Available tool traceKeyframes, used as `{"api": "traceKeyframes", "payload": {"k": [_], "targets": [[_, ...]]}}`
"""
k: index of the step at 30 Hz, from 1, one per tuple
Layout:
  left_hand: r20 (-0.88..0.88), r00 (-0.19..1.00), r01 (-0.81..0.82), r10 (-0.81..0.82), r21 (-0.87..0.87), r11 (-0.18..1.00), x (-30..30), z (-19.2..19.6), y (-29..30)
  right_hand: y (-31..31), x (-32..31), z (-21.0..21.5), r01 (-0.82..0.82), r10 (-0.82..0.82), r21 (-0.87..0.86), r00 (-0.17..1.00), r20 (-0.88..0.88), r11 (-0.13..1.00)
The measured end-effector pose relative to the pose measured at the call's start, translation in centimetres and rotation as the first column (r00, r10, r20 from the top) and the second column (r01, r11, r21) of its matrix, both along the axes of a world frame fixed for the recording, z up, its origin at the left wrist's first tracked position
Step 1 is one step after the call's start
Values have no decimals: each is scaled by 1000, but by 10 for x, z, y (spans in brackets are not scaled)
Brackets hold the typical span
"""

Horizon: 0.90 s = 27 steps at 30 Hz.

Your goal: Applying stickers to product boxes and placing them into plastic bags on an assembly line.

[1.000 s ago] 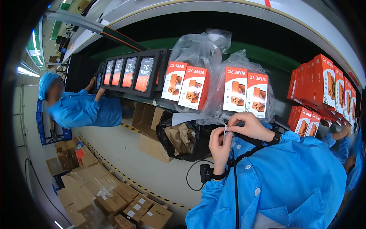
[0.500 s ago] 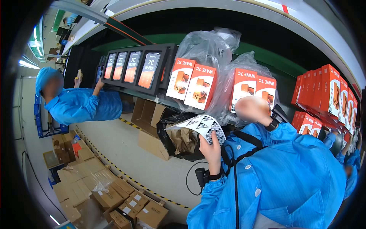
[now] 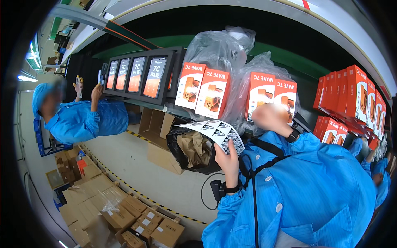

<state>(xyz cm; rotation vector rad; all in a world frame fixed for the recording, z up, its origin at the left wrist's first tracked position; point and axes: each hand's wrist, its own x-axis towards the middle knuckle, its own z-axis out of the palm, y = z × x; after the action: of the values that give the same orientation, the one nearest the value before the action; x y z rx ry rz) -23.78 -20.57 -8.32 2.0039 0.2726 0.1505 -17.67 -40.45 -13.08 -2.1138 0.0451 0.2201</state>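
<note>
My left hand [image 3: 227, 159] grips the near edge of a white sheet of black triangular stickers [image 3: 217, 130], its thumb lying on top. The sheet curves out over a bin lined with a black bag [image 3: 175, 151]. My right hand [image 3: 269, 119] is at the lower part of two red-and-white phone boxes [image 3: 261, 89] that stand side by side in a clear plastic bag [image 3: 264, 64]. Its fingers are blurred, so I cannot see whether they hold anything. Left of these, another pair of phone boxes [image 3: 212, 93] leans in a second clear bag [image 3: 215, 47].
A black foam tray [image 3: 168, 68] holds several phones at the left of the bench. Red phone boxes [image 3: 356, 93] are stacked at the right. A co-worker in blue [image 3: 89, 118] stands at the far left. Cardboard cartons [image 3: 165, 231] cover part of the floor.
The sticker sheet has tilted and shows more of its printed face. The co-worker's hands have risen, a phone-like object now showing in them. My right hand stays by the boxes.
</note>
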Motion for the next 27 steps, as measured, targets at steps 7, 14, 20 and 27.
{"api": "traceKeyframes", "payload": {"k": [7,14,20,27], "targets": [[30,999,-37,38,-14,999,-3,1,3,3,-3,-15,23,41,-235,964,262,972],[-54,998,14,-29,-256,967,3,14,13,31,-24,54,-89,75,339,996,55,936],[-47,988,122,-147,-350,929,15,13,38,69,-25,72,-179,131,188,962,240,966],[-70,942,276,-328,-395,877,35,18,86,110,-22,72,-140,94,149,955,283,979]]}}
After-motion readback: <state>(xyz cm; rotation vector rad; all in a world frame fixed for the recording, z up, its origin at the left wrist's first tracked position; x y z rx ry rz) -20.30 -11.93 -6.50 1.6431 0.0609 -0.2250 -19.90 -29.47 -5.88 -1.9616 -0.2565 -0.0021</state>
